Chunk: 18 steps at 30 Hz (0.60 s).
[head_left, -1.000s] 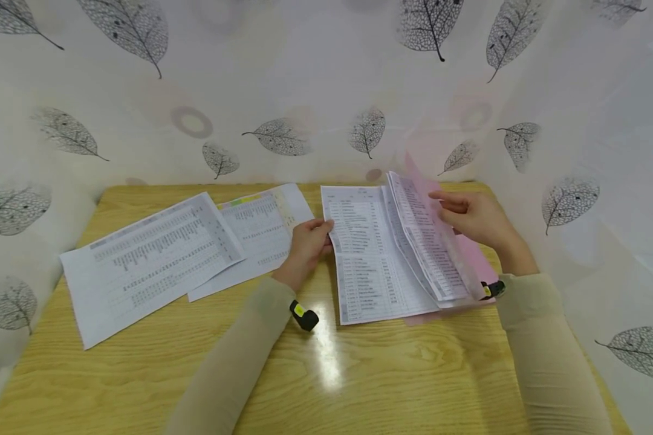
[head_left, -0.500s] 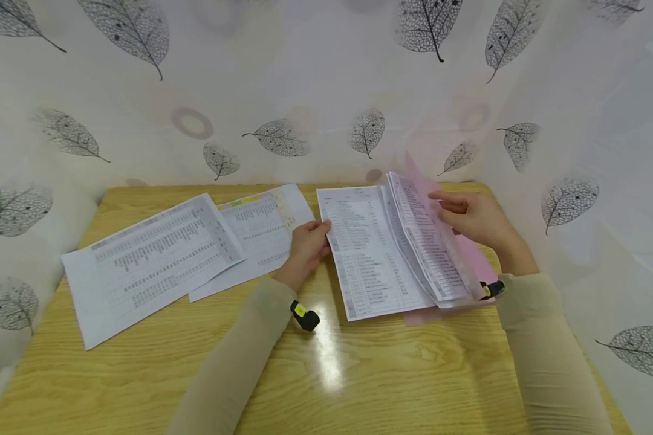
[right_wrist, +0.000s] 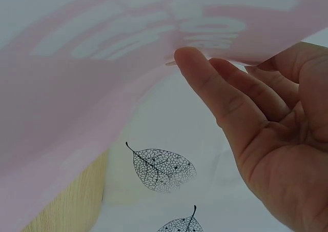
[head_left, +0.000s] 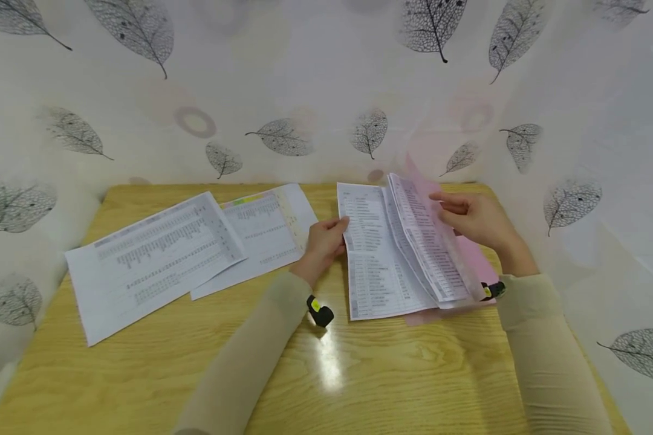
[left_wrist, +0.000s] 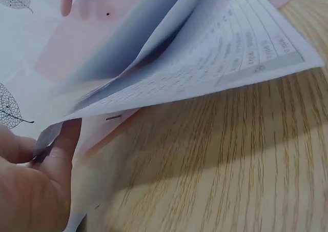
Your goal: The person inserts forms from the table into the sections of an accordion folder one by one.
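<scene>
My left hand [head_left: 324, 241] pinches the left edge of a printed sheet [head_left: 367, 260], thumb on top. In the left wrist view that sheet [left_wrist: 205, 83] bows up off the table, its near corner raised. Several more printed pages [head_left: 430, 254] stand tilted to its right, leaning against a translucent pink plastic folder [head_left: 477, 260]. My right hand [head_left: 476, 220] holds the folder's raised cover near its upper edge. From the right wrist, the fingers meet the curved pink cover [right_wrist: 102, 93] at its edge; the exact finger contact is partly hidden.
Two printed sheets lie on the left of the wooden table [head_left: 392, 386]: a front one [head_left: 152, 272] overlaps another with coloured cells [head_left: 266, 226]. A white curtain with leaf prints [head_left: 305, 78] surrounds the table's back and sides.
My left hand first shifts slightly left with the sheet's edge, then moves right, so the sheet bends more toward the other pages. The right hand and the folder stay in place.
</scene>
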{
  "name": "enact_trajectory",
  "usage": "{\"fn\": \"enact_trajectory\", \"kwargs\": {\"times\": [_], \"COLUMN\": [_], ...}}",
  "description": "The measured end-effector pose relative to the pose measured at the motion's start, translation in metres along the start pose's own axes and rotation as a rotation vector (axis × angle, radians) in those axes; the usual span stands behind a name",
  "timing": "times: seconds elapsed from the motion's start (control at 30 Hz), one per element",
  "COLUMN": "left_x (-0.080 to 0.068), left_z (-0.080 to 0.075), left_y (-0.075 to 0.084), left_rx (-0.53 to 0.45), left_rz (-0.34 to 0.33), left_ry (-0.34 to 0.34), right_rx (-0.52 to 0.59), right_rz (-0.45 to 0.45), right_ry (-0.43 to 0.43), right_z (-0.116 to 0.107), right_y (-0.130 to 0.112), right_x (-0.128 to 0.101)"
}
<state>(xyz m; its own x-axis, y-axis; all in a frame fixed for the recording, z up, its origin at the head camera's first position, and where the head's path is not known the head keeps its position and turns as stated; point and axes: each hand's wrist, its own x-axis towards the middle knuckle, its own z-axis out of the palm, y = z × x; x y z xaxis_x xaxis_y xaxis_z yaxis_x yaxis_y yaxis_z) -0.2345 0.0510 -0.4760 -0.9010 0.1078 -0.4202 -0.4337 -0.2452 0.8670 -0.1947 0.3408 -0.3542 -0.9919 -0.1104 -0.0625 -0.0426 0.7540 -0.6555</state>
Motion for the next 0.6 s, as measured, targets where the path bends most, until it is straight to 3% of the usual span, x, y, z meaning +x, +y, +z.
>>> {"fn": "enact_trajectory", "kwargs": {"times": [0.1, 0.33, 0.6], "left_x": [-0.003, -0.015, -0.024], "left_z": [-0.001, -0.021, -0.031], "left_y": [0.002, 0.005, 0.005], "left_rx": [0.041, 0.145, 0.146], "left_rz": [-0.017, -0.068, -0.065], "left_ry": [-0.029, -0.142, -0.153], "right_rx": [-0.012, 0.005, -0.002], "right_rz": [-0.007, 0.007, 0.016], "right_ry": [0.002, 0.018, 0.017], "right_z": [-0.002, -0.003, -0.004], "right_y": [0.0, 0.001, 0.002], "right_x": [-0.001, -0.001, -0.003]}}
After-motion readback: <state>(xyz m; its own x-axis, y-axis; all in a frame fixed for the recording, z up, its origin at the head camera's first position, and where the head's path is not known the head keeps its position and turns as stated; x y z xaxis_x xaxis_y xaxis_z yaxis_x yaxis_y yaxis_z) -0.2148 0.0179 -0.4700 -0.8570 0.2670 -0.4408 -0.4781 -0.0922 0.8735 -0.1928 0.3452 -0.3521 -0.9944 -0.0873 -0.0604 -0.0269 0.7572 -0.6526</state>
